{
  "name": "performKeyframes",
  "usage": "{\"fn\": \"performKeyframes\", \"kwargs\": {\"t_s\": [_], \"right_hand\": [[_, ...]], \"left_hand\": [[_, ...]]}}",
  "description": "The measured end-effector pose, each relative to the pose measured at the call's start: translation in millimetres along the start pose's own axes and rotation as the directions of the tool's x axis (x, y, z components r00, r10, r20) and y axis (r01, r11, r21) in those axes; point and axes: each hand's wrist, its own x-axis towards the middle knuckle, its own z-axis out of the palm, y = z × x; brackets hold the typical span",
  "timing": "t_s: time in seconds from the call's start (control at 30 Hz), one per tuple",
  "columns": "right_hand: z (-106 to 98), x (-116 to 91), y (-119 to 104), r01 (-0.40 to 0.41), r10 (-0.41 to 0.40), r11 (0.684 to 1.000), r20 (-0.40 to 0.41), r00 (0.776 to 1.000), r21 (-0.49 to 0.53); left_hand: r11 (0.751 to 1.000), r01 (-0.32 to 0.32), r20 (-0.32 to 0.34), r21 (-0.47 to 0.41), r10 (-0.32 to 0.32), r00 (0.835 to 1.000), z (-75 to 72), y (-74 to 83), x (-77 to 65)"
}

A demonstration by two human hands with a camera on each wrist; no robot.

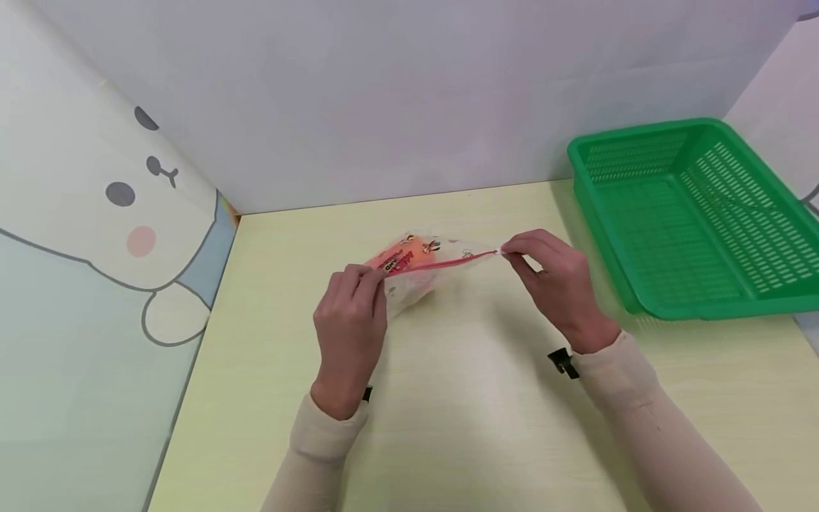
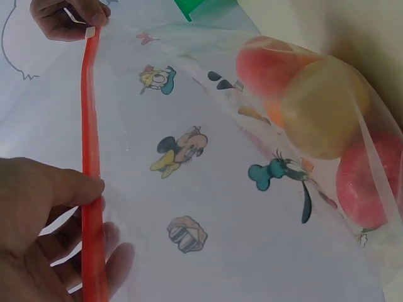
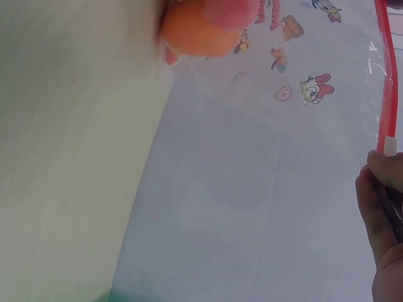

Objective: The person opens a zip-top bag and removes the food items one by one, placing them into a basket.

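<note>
A clear zip bag [image 1: 409,290] printed with cartoon figures is held above the table, its red zip strip [image 1: 457,262] stretched between both hands. My left hand [image 1: 348,313] pinches the strip at its left part, thumb on one side and fingers behind the film. At the strip's right end, my right hand [image 1: 553,281] pinches the bag's corner beside a small white slider [image 3: 390,145]. Low in the bag lie round fruit-like pieces: a yellow one [image 2: 324,110], red ones [image 2: 368,179] and an orange one [image 3: 201,28].
A green plastic basket [image 1: 665,242] with slotted sides stands on the table at the right, close to my right hand. Behind the pale wooden table [image 1: 448,398] hangs a white sheet [image 1: 397,107]. A cartoon-printed panel [image 1: 96,320] borders the left side.
</note>
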Motion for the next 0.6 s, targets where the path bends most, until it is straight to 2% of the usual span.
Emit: {"fn": "performKeyframes", "kwargs": {"t_s": [0.23, 0.53, 0.6], "right_hand": [[1.7, 1.4, -3.3, 0.018, -0.018, 1.0, -0.012, 1.0, 0.023], [4.6, -2.8, -8.5, 0.125, -0.126, 0.991, -0.008, 0.992, -0.038], [5.7, -4.2, -8.3, 0.172, -0.173, 0.983, -0.008, 0.985, -0.057]], "left_hand": [[0.996, -0.073, 0.055, 0.06, 0.07, 0.996, 7.2, 9.7, 3.8], [0.982, -0.166, 0.15, 0.094, 0.15, 0.977, 24.1, 33.9, 11.1], [0.975, -0.195, 0.157, 0.104, 0.177, 0.972, 28.9, 39.4, 13.3]]}}
